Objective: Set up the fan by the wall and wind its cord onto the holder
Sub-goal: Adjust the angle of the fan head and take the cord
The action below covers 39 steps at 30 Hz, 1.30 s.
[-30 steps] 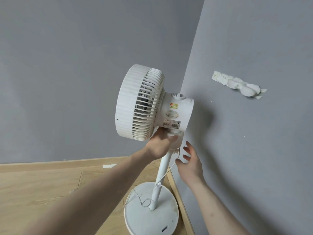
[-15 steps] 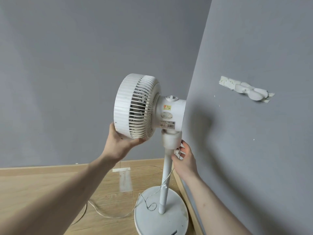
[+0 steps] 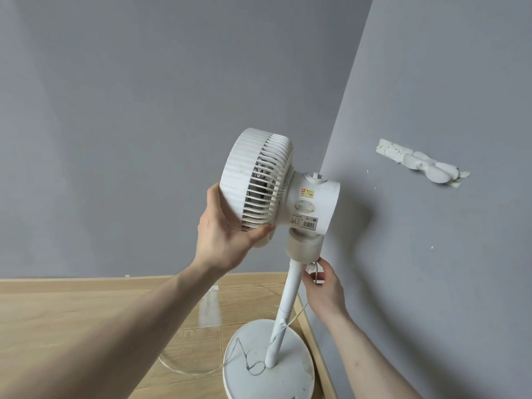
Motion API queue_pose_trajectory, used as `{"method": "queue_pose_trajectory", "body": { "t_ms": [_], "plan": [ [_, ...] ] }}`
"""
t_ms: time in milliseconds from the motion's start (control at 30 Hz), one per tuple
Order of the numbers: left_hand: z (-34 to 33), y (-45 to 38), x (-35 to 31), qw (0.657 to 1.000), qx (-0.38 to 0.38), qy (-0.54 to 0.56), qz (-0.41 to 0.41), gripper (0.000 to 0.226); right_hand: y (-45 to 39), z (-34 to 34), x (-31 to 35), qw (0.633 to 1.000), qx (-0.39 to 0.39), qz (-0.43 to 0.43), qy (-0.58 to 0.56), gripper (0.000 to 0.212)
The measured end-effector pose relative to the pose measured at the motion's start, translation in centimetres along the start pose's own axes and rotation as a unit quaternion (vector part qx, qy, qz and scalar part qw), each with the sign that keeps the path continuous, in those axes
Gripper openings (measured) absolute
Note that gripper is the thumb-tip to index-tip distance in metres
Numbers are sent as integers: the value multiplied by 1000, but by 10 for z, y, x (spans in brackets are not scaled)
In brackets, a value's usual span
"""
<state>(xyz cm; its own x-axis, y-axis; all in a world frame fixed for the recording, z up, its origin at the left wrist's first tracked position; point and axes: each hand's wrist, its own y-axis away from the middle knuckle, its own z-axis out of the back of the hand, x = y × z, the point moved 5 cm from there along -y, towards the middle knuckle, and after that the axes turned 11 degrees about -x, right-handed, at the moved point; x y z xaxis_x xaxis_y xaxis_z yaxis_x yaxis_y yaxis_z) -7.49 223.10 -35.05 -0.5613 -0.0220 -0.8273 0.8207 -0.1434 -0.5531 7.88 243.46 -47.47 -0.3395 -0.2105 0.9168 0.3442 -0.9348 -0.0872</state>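
A white pedestal fan stands in the corner, its round base on the wood floor beside the right wall. My left hand grips the lower rim of the fan's ribbed head. My right hand pinches the thin white cord just behind the pole, under the neck. The cord runs down the pole, loops over the base and trails left across the floor. A white holder is stuck on the right wall, above and right of the fan.
Two grey walls meet in a corner behind the fan. A wooden skirting board runs along the right wall by the base. A strip of clear tape lies on the floor left of the pole.
My left hand went from the fan's neck to the lower rim of the head. My right hand closed on the cord behind the pole. The view shifted.
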Motion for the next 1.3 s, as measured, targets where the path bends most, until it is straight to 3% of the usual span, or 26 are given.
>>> {"method": "queue_pose_trajectory", "body": {
  "t_ms": [167,333,733,967,1100,1300],
  "plan": [
    [0,1,5,999,-24,-3,26,89,-8,-1,5,998,-29,-9,-59,42],
    [8,4,9,999,-32,-13,21,90,-4,2,15,998,-26,9,-64,37],
    [1,4,-20,999,5,-15,-35,89,4,25,21,997,-14,24,-73,49],
    [-16,4,-35,997,21,-11,-76,91,-1,25,28,995,-10,23,-92,68],
    [-24,6,-37,996,24,1,-81,88,-6,22,35,992,-57,15,-116,55],
    [-30,9,-35,996,29,1,-85,92,-9,22,36,985,-50,28,-162,29]
  ]
}}
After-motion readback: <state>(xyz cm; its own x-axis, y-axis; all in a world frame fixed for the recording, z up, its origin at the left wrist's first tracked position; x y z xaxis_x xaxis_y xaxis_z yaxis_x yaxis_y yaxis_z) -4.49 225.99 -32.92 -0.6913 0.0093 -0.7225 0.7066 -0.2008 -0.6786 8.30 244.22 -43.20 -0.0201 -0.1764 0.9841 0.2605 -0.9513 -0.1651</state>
